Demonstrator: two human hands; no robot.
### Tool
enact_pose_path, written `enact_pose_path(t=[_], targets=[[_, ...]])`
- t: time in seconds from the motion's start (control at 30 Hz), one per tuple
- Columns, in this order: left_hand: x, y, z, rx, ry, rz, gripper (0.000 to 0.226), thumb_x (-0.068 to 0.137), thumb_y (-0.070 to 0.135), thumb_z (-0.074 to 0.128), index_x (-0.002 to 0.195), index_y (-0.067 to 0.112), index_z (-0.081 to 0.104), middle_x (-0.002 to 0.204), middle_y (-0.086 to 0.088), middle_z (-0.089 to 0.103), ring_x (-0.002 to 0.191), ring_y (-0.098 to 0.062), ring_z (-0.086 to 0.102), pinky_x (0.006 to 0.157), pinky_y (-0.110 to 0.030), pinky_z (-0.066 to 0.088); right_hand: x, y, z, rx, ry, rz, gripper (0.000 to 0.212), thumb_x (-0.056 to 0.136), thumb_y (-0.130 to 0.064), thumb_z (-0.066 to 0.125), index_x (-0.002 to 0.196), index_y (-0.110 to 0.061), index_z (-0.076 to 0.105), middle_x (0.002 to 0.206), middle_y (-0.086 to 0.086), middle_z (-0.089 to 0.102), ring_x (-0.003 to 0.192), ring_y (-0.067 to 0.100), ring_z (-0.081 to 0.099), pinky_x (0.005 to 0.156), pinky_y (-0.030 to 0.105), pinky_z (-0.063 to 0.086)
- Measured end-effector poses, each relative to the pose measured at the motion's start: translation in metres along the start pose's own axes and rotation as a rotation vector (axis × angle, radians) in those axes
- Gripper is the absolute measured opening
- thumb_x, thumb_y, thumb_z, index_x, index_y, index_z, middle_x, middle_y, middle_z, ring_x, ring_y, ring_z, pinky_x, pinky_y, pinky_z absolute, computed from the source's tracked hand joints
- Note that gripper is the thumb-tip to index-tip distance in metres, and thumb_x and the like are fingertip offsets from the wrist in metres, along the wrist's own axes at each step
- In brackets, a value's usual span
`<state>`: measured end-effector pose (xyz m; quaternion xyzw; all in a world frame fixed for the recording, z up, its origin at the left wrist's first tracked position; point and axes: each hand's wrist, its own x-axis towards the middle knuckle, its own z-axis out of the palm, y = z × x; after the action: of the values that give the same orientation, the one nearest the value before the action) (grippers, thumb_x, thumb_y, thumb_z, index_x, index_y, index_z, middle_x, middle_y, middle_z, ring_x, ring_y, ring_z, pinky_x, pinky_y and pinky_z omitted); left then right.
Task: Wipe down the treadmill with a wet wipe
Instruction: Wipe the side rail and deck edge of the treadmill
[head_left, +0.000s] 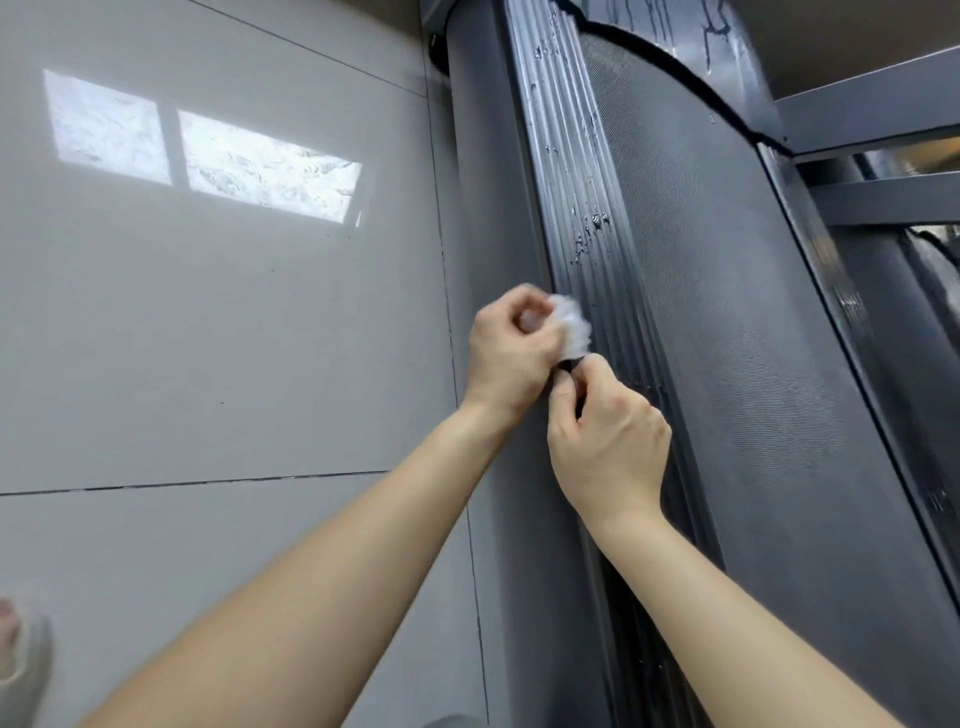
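Right hand (605, 441): hovering over the treadmill's (727, 312) ribbed side rail (576, 171), fingertips pinching the wipe's lower end.
Left hand (506, 353): curling around the bunched wipe (727, 325).
Wipe: sitting just above that rail, between both hands.
Rail: showing water droplets.

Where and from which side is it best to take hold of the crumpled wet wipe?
Probably the bunched white part of the wet wipe sticking out beyond the left hand, approached from the treadmill belt side: the other sides are covered by both hands, the right hand pinching below.
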<state>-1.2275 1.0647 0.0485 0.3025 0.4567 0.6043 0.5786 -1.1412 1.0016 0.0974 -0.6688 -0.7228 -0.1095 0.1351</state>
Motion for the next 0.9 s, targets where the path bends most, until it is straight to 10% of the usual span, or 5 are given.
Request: enact_pose_path(t=[0.2, 0.37, 0.53, 0.9], targets=[[-0.112, -0.088, -0.045, 0.229, -0.001, -0.305, 0.008, 0.089, 0.008, 0.066, 0.083, 0.008, 0.060, 0.085, -0.010, 0.065, 0.059, -0.013, 0.060, 0.059, -0.037, 0.057, 0.001, 0.002, 0.002, 0.028, -0.008, 0.017, 0.032, 0.099, -0.023, 0.059, 0.074, -0.017, 0.042, 0.051, -0.007, 0.039, 0.042, 0.019, 0.028, 0.047, 0.024, 0.012], [-0.065, -0.042, -0.020, 0.335, 0.028, 0.067, 0.005, 0.082, 0.021, 0.066, 0.081, 0.024, 0.063, 0.084, 0.007, 0.057, 0.070, -0.011, 0.059, 0.063, -0.029, 0.050, 0.001, 0.001, 0.001, 0.049, -0.022, 0.038, 0.031, 0.101, -0.026, 0.057, 0.075, -0.015, 0.044, 0.054, -0.004, 0.044, 0.050, 0.025, 0.032, 0.052, 0.034, 0.023], [0.020, -0.002, -0.003, 0.154, 0.087, 0.040, 0.013, 0.086, -0.007, 0.059, 0.083, 0.005, 0.059, 0.058, 0.011, 0.054, 0.048, -0.004, 0.052, 0.050, -0.021, 0.045, 0.001, 0.000, -0.001, 0.068, -0.029, 0.033, 0.031, 0.103, -0.027, 0.053, 0.075, -0.017, 0.042, 0.054, -0.007, 0.041, 0.049, 0.026, 0.033, 0.053, 0.034, 0.022], [-0.098, -0.040, -0.009, 0.359, 0.031, 0.291, 0.014, 0.089, 0.004, 0.069, 0.094, 0.018, 0.069, 0.082, 0.003, 0.054, 0.068, -0.006, 0.053, 0.066, -0.013, 0.039, 0.002, 0.001, -0.001, 0.098, 0.011, 0.034, 0.035, 0.105, -0.035, 0.037, 0.074, -0.018, 0.036, 0.052, -0.003, 0.039, 0.052, 0.040, 0.047, 0.055, 0.037, 0.022]])
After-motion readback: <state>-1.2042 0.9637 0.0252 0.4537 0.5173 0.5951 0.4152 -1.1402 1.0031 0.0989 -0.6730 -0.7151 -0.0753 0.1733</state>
